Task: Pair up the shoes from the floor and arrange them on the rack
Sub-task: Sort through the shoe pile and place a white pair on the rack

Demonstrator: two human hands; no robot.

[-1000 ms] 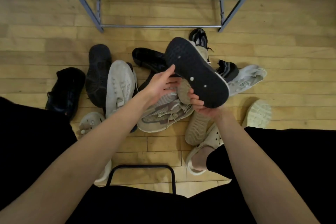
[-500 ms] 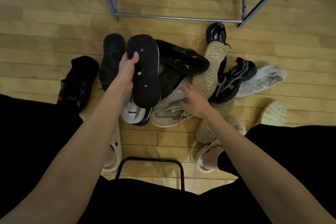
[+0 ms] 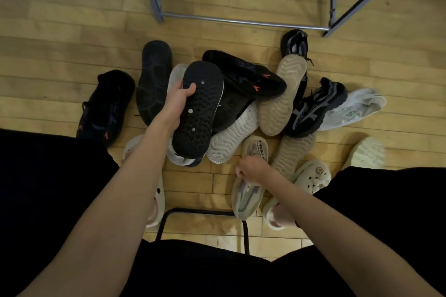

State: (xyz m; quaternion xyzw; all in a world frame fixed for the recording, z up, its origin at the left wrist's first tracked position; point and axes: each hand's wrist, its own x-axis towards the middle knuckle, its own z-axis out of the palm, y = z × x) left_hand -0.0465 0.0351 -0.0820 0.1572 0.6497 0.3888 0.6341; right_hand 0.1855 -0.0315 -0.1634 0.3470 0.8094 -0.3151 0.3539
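My left hand (image 3: 177, 101) grips a black-soled shoe (image 3: 199, 108) by its edge, sole up, above the pile of shoes on the floor. My right hand (image 3: 251, 171) is closed on a beige sneaker (image 3: 246, 196), which it holds near my right foot, toe toward me. The pile holds a black shoe with orange marks (image 3: 243, 75), a white sole-up shoe (image 3: 233, 135), a tan sole-up shoe (image 3: 281, 96) and a black-and-grey sneaker (image 3: 316, 106). The grey metal rack (image 3: 243, 21) stands beyond the pile.
A black shoe (image 3: 107, 108) lies apart on the left beside a sole-up black shoe (image 3: 153, 79). A white shoe (image 3: 354, 108) and a cream sole (image 3: 368, 152) lie at right. My feet wear cream clogs (image 3: 311, 176). A black stool frame (image 3: 202, 212) is between my legs.
The black-soled shoe passed from both hands to my left hand alone. My right hand dropped to the pile, took the beige sneaker and pulled it back toward me.
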